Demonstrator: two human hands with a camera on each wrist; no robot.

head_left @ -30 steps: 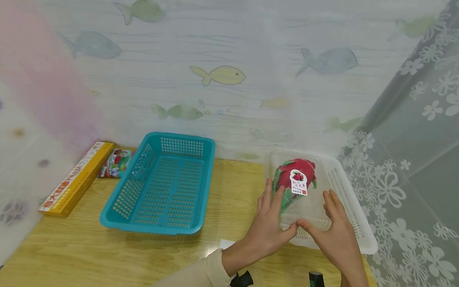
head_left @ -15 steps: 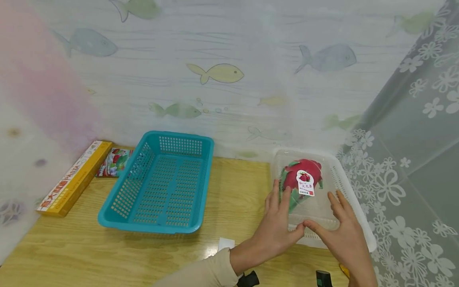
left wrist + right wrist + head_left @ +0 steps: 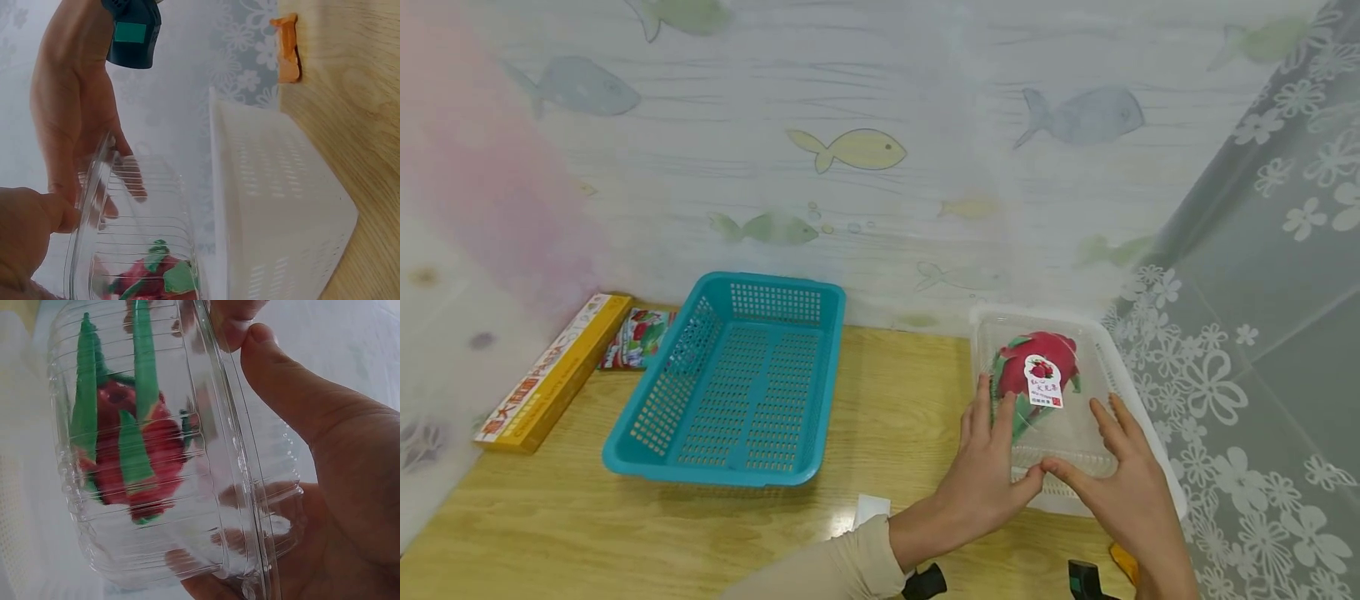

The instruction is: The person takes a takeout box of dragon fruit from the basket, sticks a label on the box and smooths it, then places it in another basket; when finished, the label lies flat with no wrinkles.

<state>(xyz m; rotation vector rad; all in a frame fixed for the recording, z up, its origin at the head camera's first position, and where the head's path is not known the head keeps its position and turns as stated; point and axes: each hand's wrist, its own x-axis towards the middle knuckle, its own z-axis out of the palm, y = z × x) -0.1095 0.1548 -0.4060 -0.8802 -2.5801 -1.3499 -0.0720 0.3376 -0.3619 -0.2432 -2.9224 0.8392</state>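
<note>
A clear plastic clamshell box [image 3: 1071, 425] with a red and green dragon fruit [image 3: 1037, 354] inside is held between my two hands, over the white basket [image 3: 281, 187]. My left hand [image 3: 985, 475] grips the box's left side, and my right hand [image 3: 1127, 483] holds its right side. The thumbs meet at the near edge. From the left wrist view, a gap separates the box from the basket rim. In the right wrist view the right thumb [image 3: 287, 387] lies by the lid's lip and fingers reach round the side. A white label [image 3: 1043, 382] shows on the lid.
A teal basket [image 3: 715, 477] stands left of centre. Beyond it lie a yellow pasta box [image 3: 561, 379] and a small colourful packet [image 3: 636, 340]. A white paper slip [image 3: 872, 507] and an orange item [image 3: 287, 50] are on the wooden table. A fish-print curtain [image 3: 865, 242] hangs behind.
Both hands and the box they hold have shifted a little to the right over the white basket. The head view has drifted slightly. The grip looks the same.
</note>
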